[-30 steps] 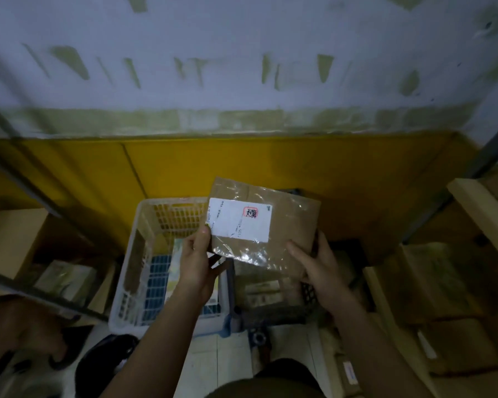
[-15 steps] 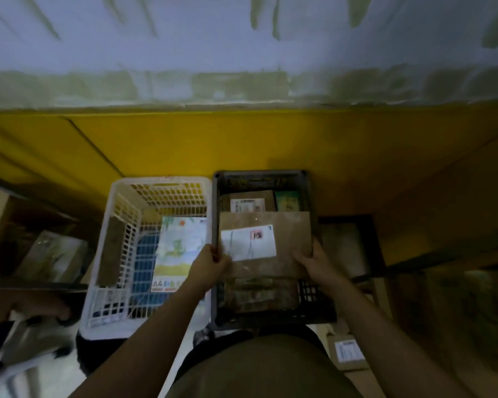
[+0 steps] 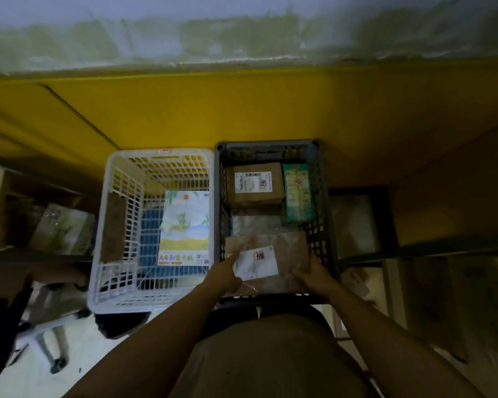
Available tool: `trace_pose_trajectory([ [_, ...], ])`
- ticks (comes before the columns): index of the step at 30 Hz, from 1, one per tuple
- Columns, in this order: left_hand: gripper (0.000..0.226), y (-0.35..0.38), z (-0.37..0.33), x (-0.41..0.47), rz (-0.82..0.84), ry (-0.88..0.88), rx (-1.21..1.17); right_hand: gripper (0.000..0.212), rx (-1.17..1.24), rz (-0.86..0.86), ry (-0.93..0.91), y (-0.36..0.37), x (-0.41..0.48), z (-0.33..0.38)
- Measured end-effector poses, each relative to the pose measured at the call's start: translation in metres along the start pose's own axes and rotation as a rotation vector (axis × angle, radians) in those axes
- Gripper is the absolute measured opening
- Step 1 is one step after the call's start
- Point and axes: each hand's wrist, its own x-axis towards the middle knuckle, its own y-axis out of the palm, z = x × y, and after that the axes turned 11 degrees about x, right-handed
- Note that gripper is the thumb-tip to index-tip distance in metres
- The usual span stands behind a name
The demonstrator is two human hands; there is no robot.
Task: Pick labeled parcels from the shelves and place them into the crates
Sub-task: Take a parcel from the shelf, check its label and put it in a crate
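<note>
Big yellow panel runs behind everything, and shelves hem me in on both sides. White crate and dark crate sit touching, side by side. The dark one's far end is taken up by a brown box and a green box, so the only room is the near end. That's where the parcel is, low inside and label up. Left hand and right hand are apart, each gripping an edge of it.
</note>
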Motion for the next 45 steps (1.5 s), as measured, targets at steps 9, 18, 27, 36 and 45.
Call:
trace_pose_trajectory([
  [9, 0.094, 0.004, 0.004, 0.003, 0.090, 0.002, 0.305, 0.106, -0.417, -0.210, 0.088, 0.011, 0.020, 0.004],
  [18, 0.099, -0.006, 0.009, 0.008, -0.036, 0.063, 0.668, 0.082, -0.583, -0.263, 0.119, 0.031, 0.014, 0.011],
  [27, 0.085, -0.086, -0.007, -0.007, -0.399, 0.312, 0.911, 0.071, -0.804, -0.424, -0.093, 0.007, -0.050, 0.055],
  [36, 0.078, -0.144, -0.054, -0.085, -0.607, 0.645, 0.970, 0.077, -0.777, -0.763, -0.204, 0.004, -0.173, 0.030],
  [45, 0.081, 0.006, -0.133, -0.222, -0.601, 1.246, 1.247, 0.080, -0.492, -1.169, 0.086, 0.090, -0.407, -0.128],
])
